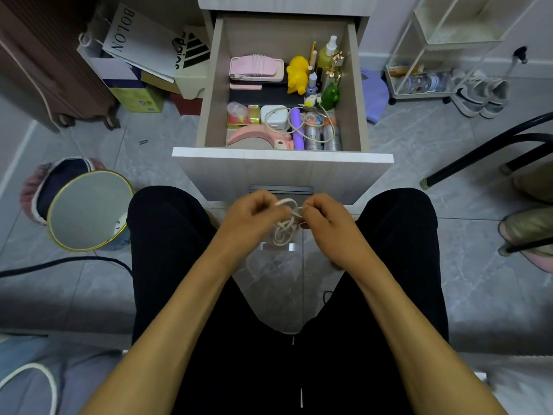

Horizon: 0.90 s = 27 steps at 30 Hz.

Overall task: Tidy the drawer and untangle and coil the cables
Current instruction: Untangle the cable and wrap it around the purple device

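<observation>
left hand [250, 212]: the fingers are curled and the left end of the white cable [285, 226] is pinched by this grip.
right hand [321, 215]: the fingers are curled and the right end of the same cable is pinched.
white cable: it is held between both hands, above the lap, in front of the drawer [282, 158]; a tangled bunch is seen hanging just below the fingertips.
drawer: it is pulled open; a second cable [302, 124] is laid in loose loops over a white charger [273, 116] and silver cans [323, 136].
back of drawer: a pink case [256, 67] and a yellow toy [297, 74] are placed side by side.
</observation>
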{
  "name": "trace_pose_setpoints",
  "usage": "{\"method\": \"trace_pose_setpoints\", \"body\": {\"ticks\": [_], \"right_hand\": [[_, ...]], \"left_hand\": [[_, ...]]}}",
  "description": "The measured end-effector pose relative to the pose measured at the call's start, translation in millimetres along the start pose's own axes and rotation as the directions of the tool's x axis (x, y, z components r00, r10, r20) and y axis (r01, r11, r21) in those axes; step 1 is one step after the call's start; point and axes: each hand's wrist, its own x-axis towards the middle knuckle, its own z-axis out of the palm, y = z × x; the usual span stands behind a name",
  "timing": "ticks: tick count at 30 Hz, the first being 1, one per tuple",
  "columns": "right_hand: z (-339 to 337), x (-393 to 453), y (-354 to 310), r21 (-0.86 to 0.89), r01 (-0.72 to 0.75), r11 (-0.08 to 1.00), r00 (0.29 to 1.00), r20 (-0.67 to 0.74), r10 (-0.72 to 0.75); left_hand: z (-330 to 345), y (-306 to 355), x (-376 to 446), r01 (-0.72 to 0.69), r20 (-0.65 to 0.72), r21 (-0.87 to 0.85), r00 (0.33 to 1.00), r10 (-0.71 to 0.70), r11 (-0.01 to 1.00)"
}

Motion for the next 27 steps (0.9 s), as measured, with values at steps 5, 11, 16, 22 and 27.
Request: {"method": "trace_pose_setpoints", "body": {"ticks": [5,11,16,22,27], "right_hand": [[2.6,-0.7,-0.6,-0.039,-0.015,0.999,0.996,0.09,0.018],[2.1,1.0,7.3,-0.064,-0.024,0.998,0.998,0.061,0.028],[7.2,-5.3,20.6,-0.052,-0.089,0.995,0.993,0.073,0.092],[12.4,-0.4,16.8,-0.176,0.049,0.983,0.998,-0.019,-0.053],[14.2,0.2,13.2,-0.181,0.024,0.983,0.999,-0.035,-0.031]], "left_hand": [[-5.9,2.5,6.0,-0.041,-0.084,-0.246,0.996,0.021,0.968],[-14.0,-12.3,9.0,0.113,0.033,-0.412,0.993,-0.109,0.904],[-24.3,1.7,6.6,-0.005,0.174,0.428,0.982,-0.077,0.904],[-11.2,-14.7,1.1,0.042,-0.037,0.023,0.998,-0.041,0.999],[-2.3,-29.0,-3.4,0.06,-0.119,-0.181,0.989,-0.082,0.982]]}}
